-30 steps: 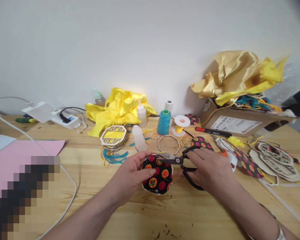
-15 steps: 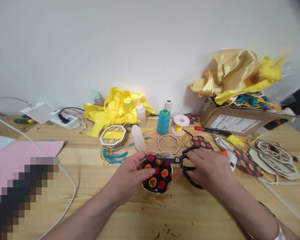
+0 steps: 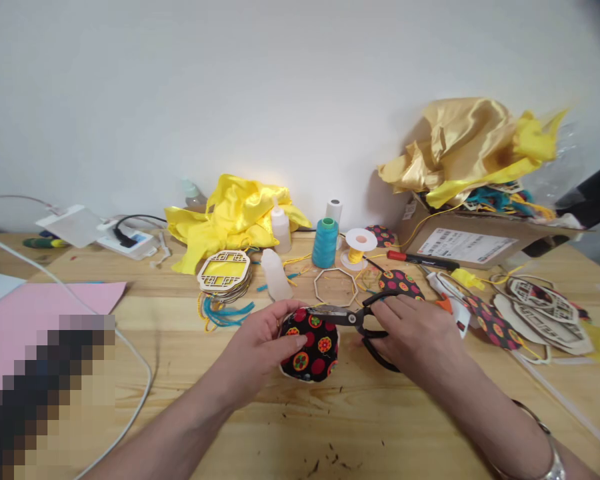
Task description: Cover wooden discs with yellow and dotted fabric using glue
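1. Holding a fabric-covered disc [image 3: 313,343] near the centre of the counter [image 3: 280,413], the left hand [image 3: 257,350] has its grip clenched on the disc's left edge.
2. The right hand [image 3: 415,333] has its grip closed on the handles of the black scissors [image 3: 353,318]. The blades lie along the disc's far edge.
3. Trimming looks partway done: dark snippets [image 3: 330,460] lie on the near counter, and the far edge is in hand.
4. Counted: one pair of scissors, a teal thread cone [image 3: 325,243], a white spool [image 3: 334,211], a yellow spool [image 3: 357,248], and two squeeze bottles [image 3: 275,275].

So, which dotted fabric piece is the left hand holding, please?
The dotted fabric piece under the scissors, gripped by the left hand; the others lie farther right.
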### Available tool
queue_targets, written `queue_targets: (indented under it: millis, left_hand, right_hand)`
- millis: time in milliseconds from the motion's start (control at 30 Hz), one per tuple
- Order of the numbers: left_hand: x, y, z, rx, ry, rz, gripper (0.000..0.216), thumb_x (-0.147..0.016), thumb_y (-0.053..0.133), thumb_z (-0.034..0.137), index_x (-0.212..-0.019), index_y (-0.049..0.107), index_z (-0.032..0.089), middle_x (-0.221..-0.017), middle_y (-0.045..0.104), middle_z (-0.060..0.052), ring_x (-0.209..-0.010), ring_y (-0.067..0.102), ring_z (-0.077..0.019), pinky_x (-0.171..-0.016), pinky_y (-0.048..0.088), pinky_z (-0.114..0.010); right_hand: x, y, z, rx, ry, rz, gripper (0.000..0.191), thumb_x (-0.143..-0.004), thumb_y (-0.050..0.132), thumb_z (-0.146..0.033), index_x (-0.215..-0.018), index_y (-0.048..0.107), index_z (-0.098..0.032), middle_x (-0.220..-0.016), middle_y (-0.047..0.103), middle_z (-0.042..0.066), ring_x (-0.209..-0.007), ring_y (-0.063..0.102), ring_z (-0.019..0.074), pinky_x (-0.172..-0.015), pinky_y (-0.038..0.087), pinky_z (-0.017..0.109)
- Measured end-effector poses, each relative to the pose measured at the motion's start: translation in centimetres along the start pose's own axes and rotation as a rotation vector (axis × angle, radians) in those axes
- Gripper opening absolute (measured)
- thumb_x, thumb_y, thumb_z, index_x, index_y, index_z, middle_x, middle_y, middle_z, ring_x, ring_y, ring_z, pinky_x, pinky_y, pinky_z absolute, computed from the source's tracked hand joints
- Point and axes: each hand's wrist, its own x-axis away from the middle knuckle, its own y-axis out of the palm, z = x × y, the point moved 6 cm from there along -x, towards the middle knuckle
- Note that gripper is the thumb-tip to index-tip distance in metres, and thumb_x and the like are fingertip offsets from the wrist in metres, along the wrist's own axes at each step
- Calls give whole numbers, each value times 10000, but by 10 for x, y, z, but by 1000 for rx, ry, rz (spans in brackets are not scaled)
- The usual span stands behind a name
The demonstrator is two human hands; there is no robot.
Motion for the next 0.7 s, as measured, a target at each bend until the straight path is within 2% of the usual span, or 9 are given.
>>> queue_targets:
  millis: [433, 600, 700]
  left_hand:
    - [0, -1, 1, 4, -5, 25, 325, -717, 712, 157, -1027, 621, 191, -900, 734, -42, -782, 695, -200, -712, 570, -334]
    - [-1, 0, 0, 26, -27, 25, 310, -714, 716, 157, -1007, 626, 202, -905, 736, -34, -735, 699, -190, -682, 577, -336]
    - [0, 1, 0, 16, -27, 11, 290, -722, 708, 151, -998, 635, 202, -908, 737, -29, -748, 699, -185, -688, 576, -324]
  right_hand:
    - [2, -1, -2, 23, 26, 18, 267, -822, 566, -361, -629, 577, -177, -563, 580, 4, -527, 539, 155, -538, 288, 287]
    - [2, 1, -4, 18, 21, 3, 197, -778, 603, -297, -626, 583, -173, -564, 599, 1, -518, 565, 153, -521, 287, 281]
    - [3, 4, -2, 6, 65, -26, 208, -746, 637, -321, -610, 580, -174, -544, 606, 4, -501, 573, 155, -491, 263, 275]
